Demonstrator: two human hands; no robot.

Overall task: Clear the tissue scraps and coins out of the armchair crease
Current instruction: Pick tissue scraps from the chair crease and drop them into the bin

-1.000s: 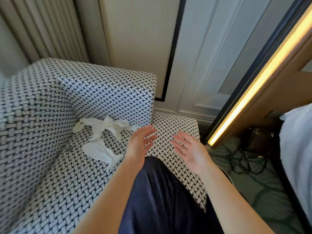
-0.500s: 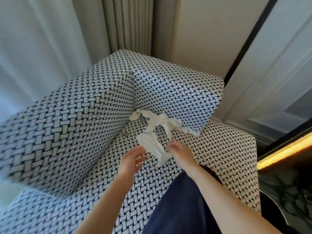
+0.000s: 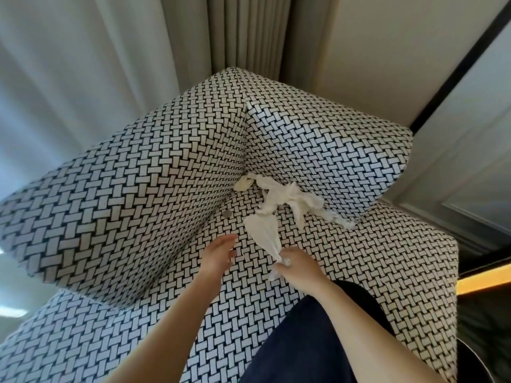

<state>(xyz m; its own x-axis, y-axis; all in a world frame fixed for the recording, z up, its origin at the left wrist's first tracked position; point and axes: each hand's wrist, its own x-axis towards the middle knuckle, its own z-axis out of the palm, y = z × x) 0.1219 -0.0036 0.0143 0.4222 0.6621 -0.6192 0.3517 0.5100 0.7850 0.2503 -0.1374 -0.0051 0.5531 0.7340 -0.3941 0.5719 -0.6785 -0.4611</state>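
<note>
Right grip (image 3: 301, 268) is pinching the near tail of the long tissue scrap (image 3: 262, 234). The scrap runs away from it toward the seat corner. Left grip (image 3: 217, 257) is slack, fingers straight, holding nothing, over the seat just beside the armchair crease (image 3: 214, 226). Can't tell if it touches the fabric.

Handling, my read:
- Tissue: featherweight, limp, tears easily. Pull slowly along its length. The far end looks to touch the bunched tissue (image 3: 290, 200), so it may drag that along.
- Bunched tissue: beyond the right grip, against the panel base. Take it by the thick middle, not the frayed tail.
- Small crumpled scrap (image 3: 243, 185): wedged in the back corner, furthest from both grips.
- Coin (image 3: 227, 214): in the crease just ahead of the left grip. Hard, flat, slick, and probably slides deeper if pushed, so hook it out by the edge. Only one shows; more may be hidden.
</note>
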